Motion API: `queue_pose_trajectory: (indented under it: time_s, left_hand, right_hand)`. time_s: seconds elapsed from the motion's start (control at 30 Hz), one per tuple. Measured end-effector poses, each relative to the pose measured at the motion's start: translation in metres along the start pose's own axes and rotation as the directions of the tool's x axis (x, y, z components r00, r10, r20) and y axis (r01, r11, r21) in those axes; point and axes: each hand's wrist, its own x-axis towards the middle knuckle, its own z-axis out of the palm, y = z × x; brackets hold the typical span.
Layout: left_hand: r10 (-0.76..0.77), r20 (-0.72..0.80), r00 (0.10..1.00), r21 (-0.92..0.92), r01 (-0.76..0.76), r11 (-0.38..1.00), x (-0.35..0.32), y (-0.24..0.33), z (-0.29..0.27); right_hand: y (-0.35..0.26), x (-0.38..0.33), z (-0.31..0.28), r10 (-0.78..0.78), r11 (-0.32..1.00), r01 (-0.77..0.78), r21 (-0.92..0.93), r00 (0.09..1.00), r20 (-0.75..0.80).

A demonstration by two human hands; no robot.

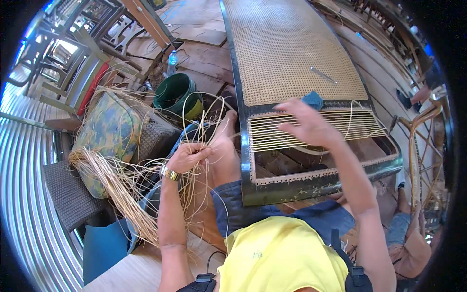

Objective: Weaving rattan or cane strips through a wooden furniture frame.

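Note:
My left hand (189, 156), with a metal watch on its wrist, is closed in a pinch on a thin cane strand (208, 148) among loose, looping strands. To its left lies a thick bundle of pale cane strands (114, 182). A dark wooden frame (292, 193) stands before me, with small holes along its inner edge. Parallel cane strands (265, 132) are strung across the near opening. Over them hovers my right hand (309, 124), slightly blurred, its thumb and fingers apart and nothing visible in them. Beyond the opening, a finished woven cane panel (292, 53) fills the frame.
A blue sponge-like block (313, 100) and a thin metal tool (323, 75) lie on the panel's near end. To the left are a green bucket (175, 92), a plastic bottle (172, 62) and a patterned cushion (109, 126). Another person (408, 243) sits at the right beside a curved rattan frame (416, 146).

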Motion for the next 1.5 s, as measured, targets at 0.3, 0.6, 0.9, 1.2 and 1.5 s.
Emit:
queue_pose_trajectory:
  time_s: [0.3, 0.6, 0.9, 1.2, 1.5]
  left_hand:
    - [-0.061, -0.04, 0.997, 0.046, 0.063, 0.997, 0.002, 0.007, 0.004]
    - [0.54, -0.281, 0.793, 0.817, -0.097, 0.568, -0.005, -0.017, -0.043]
    - [0.068, -0.291, 0.954, 0.046, -0.057, 0.997, -0.034, -0.029, -0.086]
    - [-0.046, -0.111, 0.993, 0.001, 0.046, 0.999, -0.047, -0.008, -0.092]
    - [-0.034, -0.192, 0.981, 0.012, 0.036, 0.999, -0.057, -0.004, -0.09]
  right_hand:
    - [-0.05, 0.039, 0.09, 0.085, 0.882, -0.227, 0.412, 0.938, 0.336]
    - [0.066, -0.06, -0.104, 0.254, 0.96, -0.267, -0.085, 0.957, -0.14]
    - [0.251, -0.173, -0.269, 0.412, 0.497, -0.634, -0.592, 0.773, -0.482]
    - [0.239, -0.108, -0.166, 0.766, 0.5, -0.496, -0.71, 0.636, 0.094]
    - [-0.031, 0.059, 0.074, -0.112, 0.964, 0.071, 0.255, 0.982, 0.151]
